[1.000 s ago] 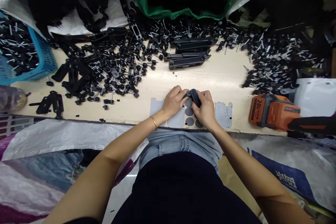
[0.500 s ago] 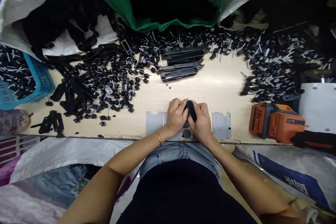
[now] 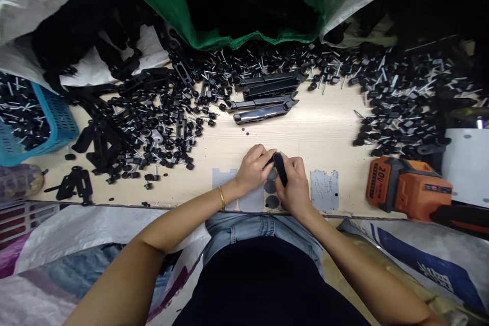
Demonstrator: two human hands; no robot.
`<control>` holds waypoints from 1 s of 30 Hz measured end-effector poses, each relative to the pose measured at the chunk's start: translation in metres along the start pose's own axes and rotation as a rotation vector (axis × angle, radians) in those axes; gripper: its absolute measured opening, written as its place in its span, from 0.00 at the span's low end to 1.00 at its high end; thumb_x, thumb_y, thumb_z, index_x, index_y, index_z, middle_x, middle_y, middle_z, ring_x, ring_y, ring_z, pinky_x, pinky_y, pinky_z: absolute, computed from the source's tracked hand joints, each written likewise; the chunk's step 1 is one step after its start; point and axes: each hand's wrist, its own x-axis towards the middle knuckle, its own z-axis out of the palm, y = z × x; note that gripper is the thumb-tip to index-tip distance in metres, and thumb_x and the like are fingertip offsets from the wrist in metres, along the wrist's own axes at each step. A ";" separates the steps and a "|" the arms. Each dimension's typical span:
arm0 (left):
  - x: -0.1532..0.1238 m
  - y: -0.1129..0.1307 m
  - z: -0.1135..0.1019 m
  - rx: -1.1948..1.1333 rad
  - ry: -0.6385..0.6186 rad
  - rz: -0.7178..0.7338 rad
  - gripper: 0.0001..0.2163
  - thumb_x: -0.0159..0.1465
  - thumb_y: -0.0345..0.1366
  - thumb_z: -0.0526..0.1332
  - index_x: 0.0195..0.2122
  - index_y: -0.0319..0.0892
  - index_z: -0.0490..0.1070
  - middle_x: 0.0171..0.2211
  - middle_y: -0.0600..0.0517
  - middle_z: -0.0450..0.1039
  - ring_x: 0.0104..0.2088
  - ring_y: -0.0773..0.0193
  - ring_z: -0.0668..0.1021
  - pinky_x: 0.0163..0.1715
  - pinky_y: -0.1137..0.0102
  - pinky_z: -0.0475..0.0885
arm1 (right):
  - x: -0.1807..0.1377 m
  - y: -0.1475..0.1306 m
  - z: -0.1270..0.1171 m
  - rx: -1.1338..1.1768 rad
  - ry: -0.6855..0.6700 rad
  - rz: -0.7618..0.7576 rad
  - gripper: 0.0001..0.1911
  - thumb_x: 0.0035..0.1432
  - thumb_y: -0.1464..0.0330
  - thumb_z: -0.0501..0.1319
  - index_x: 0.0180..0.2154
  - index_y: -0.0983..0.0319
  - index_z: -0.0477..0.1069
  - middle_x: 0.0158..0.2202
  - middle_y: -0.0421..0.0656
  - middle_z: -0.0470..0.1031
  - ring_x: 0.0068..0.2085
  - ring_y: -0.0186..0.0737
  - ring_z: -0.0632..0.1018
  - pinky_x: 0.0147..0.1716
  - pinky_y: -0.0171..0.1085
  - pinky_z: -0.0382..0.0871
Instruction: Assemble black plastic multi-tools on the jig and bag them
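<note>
- The left hand [image 3: 255, 165] and the right hand [image 3: 295, 186] meet at the near edge of the pale wooden worktop [image 3: 324, 127], fingers curled and pressed together around 1 small black plastic part [image 3: 279, 168].
- The small black plastic part stands nearly upright between the 2 hands: the right hand's fingers wrap its lower end, and the left hand's fingertips pinch its upper end.
- A thin gold bangle [image 3: 221, 197] sits on the left wrist.
- Under the hands lies a grey flat sheet with round holes [image 3: 225, 179]; 2 dark holes show just below the fingers. A second grey punched sheet [image 3: 324, 191] lies just right of the right hand.
- Beyond the hands, near the middle of the worktop, lie 4 long black plastic bars [image 3: 263, 102] stacked side by side.
- To the left spreads a heap of black knobs with metal pins [image 3: 160, 122]; a similar heap [image 3: 401, 107] covers the right side.
- An orange cordless drill battery pack marked 20V [image 3: 405, 188] rests at the right near edge, well apart from the hands.
- A blue plastic basket [image 3: 61, 125] holding more pinned knobs stands at the far left.
- A green-lined woven sack [image 3: 171, 5] gapes open at the back.
</note>
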 end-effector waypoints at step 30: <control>-0.015 -0.010 -0.028 0.113 0.027 -0.298 0.17 0.59 0.27 0.54 0.49 0.41 0.67 0.37 0.48 0.68 0.41 0.57 0.71 0.42 0.63 0.63 | 0.257 0.095 -0.174 -0.760 0.432 0.474 0.21 0.57 0.74 0.51 0.50 0.77 0.67 0.51 0.63 0.66 0.56 0.58 0.62 0.51 0.52 0.58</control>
